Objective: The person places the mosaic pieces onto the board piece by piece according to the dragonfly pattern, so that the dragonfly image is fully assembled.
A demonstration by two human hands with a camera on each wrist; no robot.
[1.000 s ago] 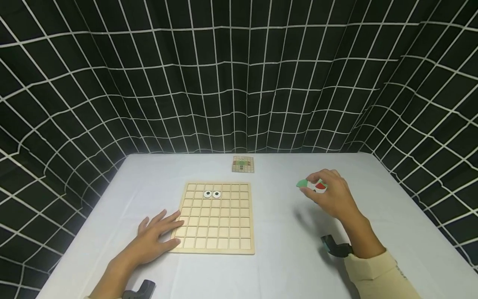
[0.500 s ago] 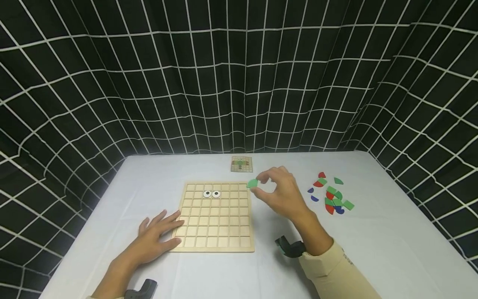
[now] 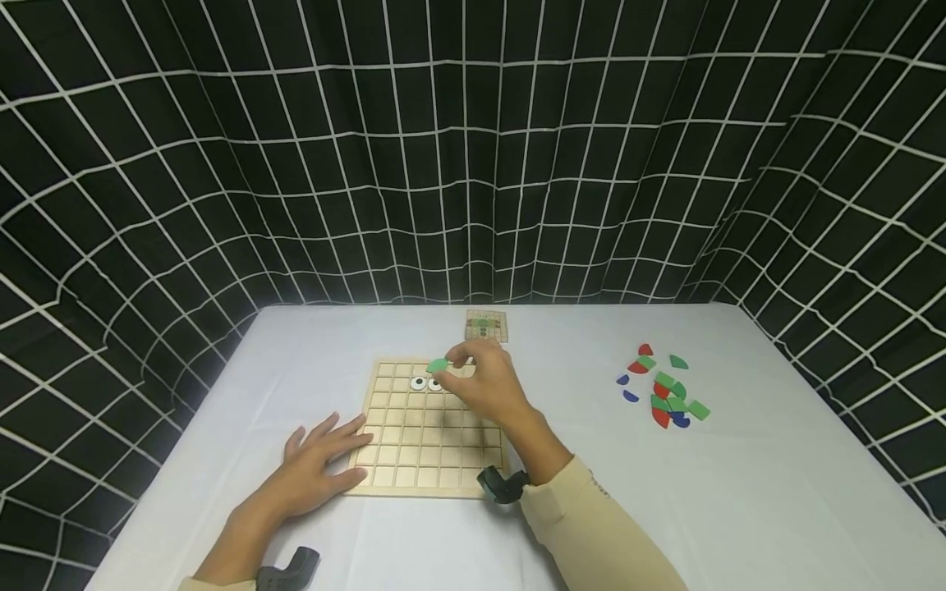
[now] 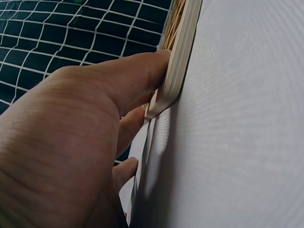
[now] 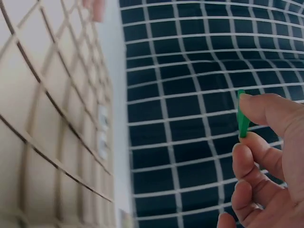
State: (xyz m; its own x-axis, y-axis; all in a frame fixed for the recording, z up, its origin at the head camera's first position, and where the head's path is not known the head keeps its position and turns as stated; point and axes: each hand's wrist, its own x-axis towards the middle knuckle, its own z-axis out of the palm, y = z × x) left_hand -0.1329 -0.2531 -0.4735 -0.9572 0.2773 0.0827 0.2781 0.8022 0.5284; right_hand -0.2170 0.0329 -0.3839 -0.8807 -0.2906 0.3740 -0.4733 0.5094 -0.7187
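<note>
My right hand (image 3: 484,382) pinches a thin green piece (image 3: 438,366) between thumb and fingertip, held above the far part of a wooden grid board (image 3: 421,435). In the right wrist view the green piece (image 5: 243,114) shows edge-on, clear of the board. Two round white eye pieces (image 3: 419,383) lie side by side in cells of the board, the right one partly covered by the thumb. My left hand (image 3: 314,468) lies with spread fingers on the board's left edge. The left wrist view has the thumb (image 4: 142,71) on the board's rim (image 4: 183,61).
Several loose red, green and blue pieces (image 3: 670,400) lie scattered on the white table (image 3: 591,509) at the right. Behind the board lies a small pattern card (image 3: 488,323). A black curtain with white grid lines (image 3: 473,164) surrounds the table.
My right hand has carried the green piece leftward from over the loose pieces to over the board, uncovering that pile. The left hand has stayed on the board's edge.
</note>
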